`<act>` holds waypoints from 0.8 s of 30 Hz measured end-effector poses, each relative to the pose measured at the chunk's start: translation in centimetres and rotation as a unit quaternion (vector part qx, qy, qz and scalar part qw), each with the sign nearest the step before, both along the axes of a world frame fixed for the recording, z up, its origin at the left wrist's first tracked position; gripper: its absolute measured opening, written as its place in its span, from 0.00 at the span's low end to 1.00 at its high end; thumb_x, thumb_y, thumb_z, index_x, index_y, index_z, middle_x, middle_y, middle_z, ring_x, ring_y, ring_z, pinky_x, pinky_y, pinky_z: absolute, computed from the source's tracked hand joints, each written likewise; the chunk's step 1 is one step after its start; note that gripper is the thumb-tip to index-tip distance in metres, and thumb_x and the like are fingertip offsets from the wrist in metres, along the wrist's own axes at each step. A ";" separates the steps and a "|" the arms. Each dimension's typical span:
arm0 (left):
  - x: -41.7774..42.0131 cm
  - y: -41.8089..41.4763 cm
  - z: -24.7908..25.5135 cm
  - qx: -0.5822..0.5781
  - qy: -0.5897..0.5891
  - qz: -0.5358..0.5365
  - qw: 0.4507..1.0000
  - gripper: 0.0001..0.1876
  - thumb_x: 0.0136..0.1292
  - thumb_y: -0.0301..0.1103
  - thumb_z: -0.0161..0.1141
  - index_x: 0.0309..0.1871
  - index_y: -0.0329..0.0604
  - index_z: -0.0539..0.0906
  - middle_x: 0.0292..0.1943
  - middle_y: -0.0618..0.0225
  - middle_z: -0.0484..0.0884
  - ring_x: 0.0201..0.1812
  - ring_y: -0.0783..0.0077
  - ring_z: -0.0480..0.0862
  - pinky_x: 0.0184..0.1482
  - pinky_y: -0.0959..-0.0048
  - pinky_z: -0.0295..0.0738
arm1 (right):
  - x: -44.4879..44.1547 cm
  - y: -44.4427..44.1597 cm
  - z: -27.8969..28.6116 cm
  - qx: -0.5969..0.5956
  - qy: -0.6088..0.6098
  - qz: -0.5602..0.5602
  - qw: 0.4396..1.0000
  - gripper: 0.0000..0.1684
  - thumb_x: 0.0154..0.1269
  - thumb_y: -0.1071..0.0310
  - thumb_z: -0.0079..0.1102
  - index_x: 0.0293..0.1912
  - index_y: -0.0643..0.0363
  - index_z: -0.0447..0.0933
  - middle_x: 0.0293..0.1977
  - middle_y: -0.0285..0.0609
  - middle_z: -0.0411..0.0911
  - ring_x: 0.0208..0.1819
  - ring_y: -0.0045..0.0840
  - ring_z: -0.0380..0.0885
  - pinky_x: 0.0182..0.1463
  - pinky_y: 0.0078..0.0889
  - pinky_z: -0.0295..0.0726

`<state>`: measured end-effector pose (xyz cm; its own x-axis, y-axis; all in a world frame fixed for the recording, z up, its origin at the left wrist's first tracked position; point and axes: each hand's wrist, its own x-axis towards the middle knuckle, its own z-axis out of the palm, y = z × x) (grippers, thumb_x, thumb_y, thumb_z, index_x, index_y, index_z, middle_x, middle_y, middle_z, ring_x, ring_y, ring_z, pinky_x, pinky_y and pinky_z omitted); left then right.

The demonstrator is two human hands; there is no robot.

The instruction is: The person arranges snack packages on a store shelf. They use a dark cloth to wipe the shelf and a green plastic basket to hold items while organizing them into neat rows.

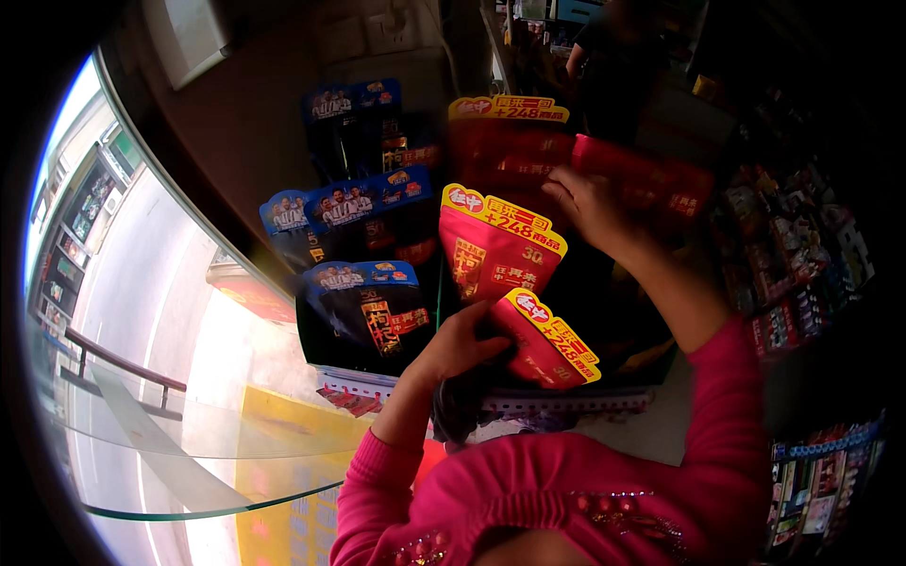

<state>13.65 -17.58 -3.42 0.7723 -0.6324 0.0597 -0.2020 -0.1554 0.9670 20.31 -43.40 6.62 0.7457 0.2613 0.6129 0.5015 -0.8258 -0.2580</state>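
Red snack packets with yellow header strips stand in rows in a dark display bin. At the front leans one red packet (545, 354); my left hand (456, 344) has its fingers at this packet's left edge, with the thumb low against it. Just behind stands another red packet (488, 258). My right hand (587, 205), fingers bent, reaches in between a rear red packet (509, 145) and a red packet (644, 177) at the right, whose yellow strip does not show. Shadow hides whether its fingertips grip either one.
Dark packets with blue headers (375, 311) fill the bin's left side. A perforated light rail (566, 402) runs along its front. A curved glass edge (212, 515) lies at lower left. Shelved goods (793, 247) stand at right. A person (616, 71) is behind the bin.
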 end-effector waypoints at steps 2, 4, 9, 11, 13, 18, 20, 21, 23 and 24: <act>0.0 0.0 0.0 -0.024 0.012 0.004 1.000 0.33 0.56 0.23 0.67 0.66 0.38 0.68 0.44 0.65 0.84 0.47 0.79 0.80 0.49 0.76 0.77 | -0.3 0.2 0.5 0.004 -0.030 -0.008 1.000 0.08 0.62 0.68 0.61 0.38 0.60 0.74 0.31 0.53 0.79 0.35 0.48 0.80 0.34 0.42 0.76; 0.1 -0.3 -0.4 -0.042 0.015 -0.002 0.999 0.37 0.56 0.22 0.67 0.69 0.39 0.64 0.43 0.66 0.84 0.46 0.78 0.80 0.48 0.76 0.77 | -0.5 -0.4 -0.5 -0.029 -0.010 -0.003 1.000 0.11 0.60 0.67 0.62 0.41 0.60 0.73 0.32 0.53 0.79 0.36 0.49 0.80 0.36 0.45 0.77; 1.6 -1.1 1.0 0.002 0.044 -0.003 0.999 0.42 0.55 0.23 0.68 0.72 0.42 0.58 0.41 0.66 0.83 0.42 0.78 0.82 0.44 0.76 0.78 | 0.1 0.1 -1.3 -0.070 0.112 -0.045 0.990 0.16 0.59 0.67 0.62 0.45 0.60 0.71 0.36 0.53 0.80 0.40 0.48 0.80 0.41 0.45 0.79; 1.6 -1.3 1.3 -0.014 0.068 -0.012 0.997 0.43 0.55 0.23 0.68 0.73 0.42 0.57 0.40 0.66 0.83 0.41 0.78 0.82 0.42 0.77 0.78 | 0.1 -0.3 -0.9 0.014 0.041 -0.049 0.998 0.13 0.62 0.66 0.59 0.43 0.61 0.71 0.37 0.51 0.80 0.40 0.46 0.81 0.40 0.45 0.79; 1.9 -1.2 0.8 -0.018 0.050 -0.008 0.999 0.43 0.55 0.23 0.68 0.73 0.43 0.57 0.40 0.65 0.83 0.41 0.78 0.82 0.41 0.76 0.78 | -0.5 0.7 0.8 0.025 -0.081 -0.017 0.996 0.12 0.63 0.67 0.57 0.43 0.61 0.72 0.40 0.49 0.80 0.43 0.43 0.80 0.42 0.42 0.79; 1.4 -1.1 -0.7 0.017 -0.023 0.027 0.999 0.43 0.54 0.26 0.69 0.72 0.39 0.57 0.41 0.64 0.83 0.42 0.77 0.82 0.42 0.76 0.78 | -3.1 5.0 1.9 -0.237 -0.189 0.230 0.925 0.19 0.57 0.69 0.55 0.49 0.62 0.75 0.51 0.44 0.75 0.57 0.35 0.72 0.63 0.39 0.72; 0.9 -1.2 -0.4 0.051 -0.035 0.032 0.998 0.43 0.54 0.27 0.70 0.71 0.38 0.58 0.41 0.61 0.83 0.43 0.75 0.82 0.44 0.75 0.78 | -2.4 4.9 0.1 -0.300 -0.189 0.187 0.916 0.20 0.57 0.68 0.53 0.50 0.61 0.76 0.54 0.44 0.73 0.61 0.37 0.69 0.68 0.43 0.65; 0.6 -0.8 -0.5 0.071 -0.038 0.037 0.996 0.43 0.53 0.28 0.70 0.71 0.37 0.59 0.42 0.60 0.82 0.43 0.73 0.83 0.45 0.74 0.78 | -1.7 5.1 -1.0 -0.329 -0.191 0.173 0.908 0.20 0.58 0.68 0.53 0.51 0.61 0.76 0.56 0.44 0.73 0.63 0.37 0.67 0.70 0.45 0.61; 0.6 -0.5 -0.6 0.089 -0.061 0.050 0.993 0.40 0.52 0.32 0.70 0.68 0.36 0.63 0.47 0.54 0.80 0.47 0.65 0.82 0.48 0.71 0.77 | -0.6 4.5 -3.1 -0.386 -0.142 0.220 0.884 0.26 0.57 0.64 0.53 0.57 0.56 0.72 0.65 0.46 0.64 0.71 0.39 0.56 0.75 0.52 0.46; 0.4 -0.2 -0.7 0.095 -0.075 0.061 0.991 0.37 0.51 0.34 0.70 0.65 0.36 0.67 0.50 0.49 0.78 0.50 0.59 0.80 0.50 0.68 0.76 | 0.0 4.4 -3.5 -0.412 -0.114 0.243 0.871 0.27 0.57 0.63 0.54 0.58 0.54 0.71 0.67 0.46 0.62 0.72 0.39 0.55 0.75 0.54 0.44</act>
<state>14.10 -17.79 -4.15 0.8346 -0.5465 0.0687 -0.3105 -0.3637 0.8783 20.32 -38.97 3.12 0.3082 0.9329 0.1860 0.8033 -0.3600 0.4745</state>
